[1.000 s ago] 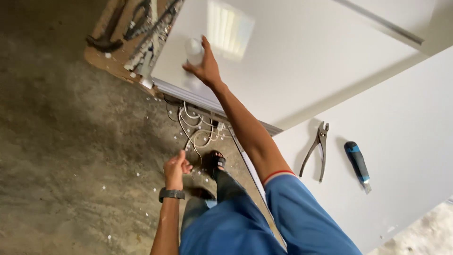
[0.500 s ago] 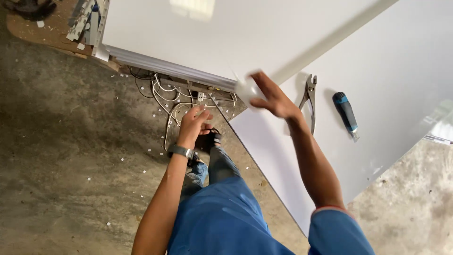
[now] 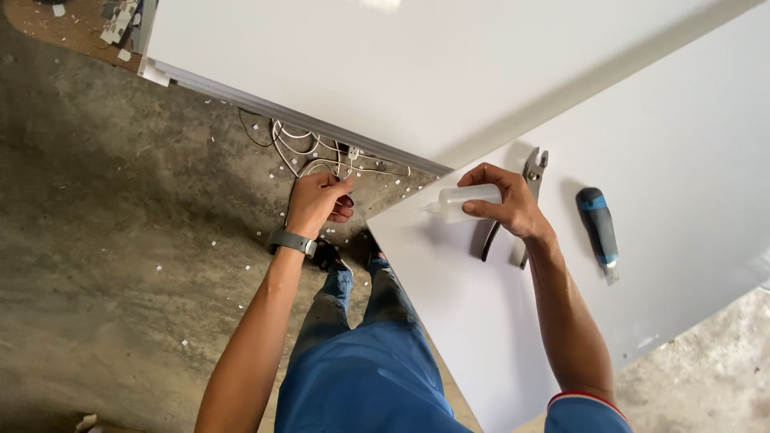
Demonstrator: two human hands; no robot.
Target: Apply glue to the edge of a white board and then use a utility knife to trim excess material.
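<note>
My right hand (image 3: 507, 202) grips a translucent squeeze bottle (image 3: 464, 202) lying sideways, its nozzle pointing left over the corner of a white panel (image 3: 682, 160). My left hand (image 3: 318, 202), with a dark watch on the wrist, is closed above the concrete floor, its fingers pinched near a tangle of white wires (image 3: 317, 156); whether it holds a wire cannot be told. Pliers (image 3: 529, 180) lie on the panel just behind my right hand. A blue-and-black screwdriver (image 3: 600, 231) lies to their right.
A second large white panel (image 3: 401, 64) with a metal edge strip runs across the top. Small white scraps dot the concrete floor (image 3: 120, 240). My legs in blue jeans and dark shoes (image 3: 325, 255) stand below. Scrap parts (image 3: 120, 20) lie at top left.
My right hand brought the bottle down from the far panel to the near panel's corner. My left hand rose toward the wires. The view shifted right and down.
</note>
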